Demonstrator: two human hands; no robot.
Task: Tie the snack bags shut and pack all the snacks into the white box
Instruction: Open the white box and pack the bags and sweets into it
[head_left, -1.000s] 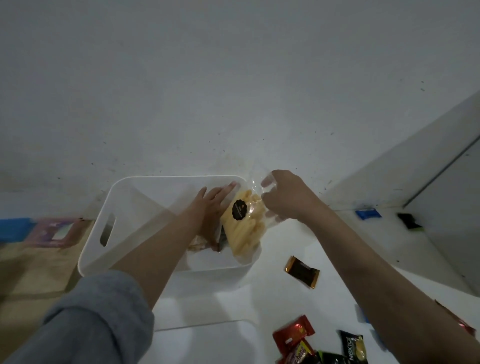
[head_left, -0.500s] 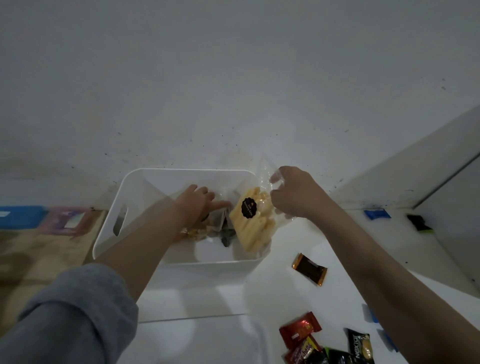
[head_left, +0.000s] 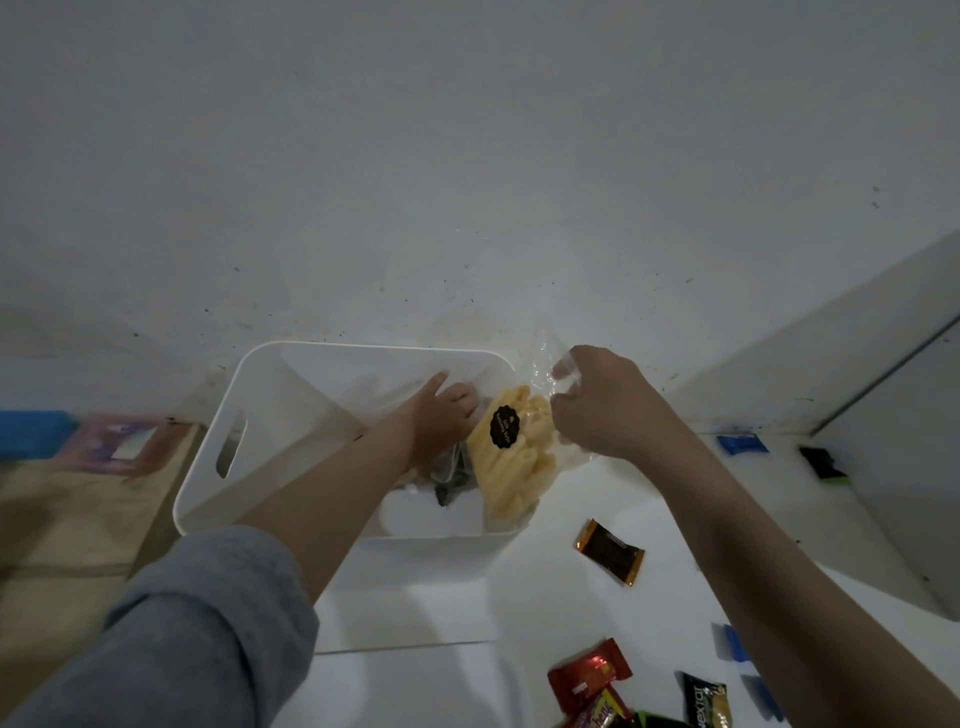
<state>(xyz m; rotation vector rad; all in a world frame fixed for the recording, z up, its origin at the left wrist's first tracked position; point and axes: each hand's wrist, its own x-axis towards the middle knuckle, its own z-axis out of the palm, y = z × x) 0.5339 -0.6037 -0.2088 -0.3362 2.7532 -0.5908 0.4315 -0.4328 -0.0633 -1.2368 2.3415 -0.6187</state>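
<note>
My left arm wears a grey sleeve (head_left: 171, 629); the cloth is soft and plain, with loose folds, and it is pushed up so that its bunched edge sits around my forearm; below that edge my forearm is bare down to my left hand (head_left: 441, 415); my right arm has no sleeve in view, bare from the picture's edge to my right hand (head_left: 602, 410); I see no ring, watch or band on either wrist; my nails are too small to tell.
</note>
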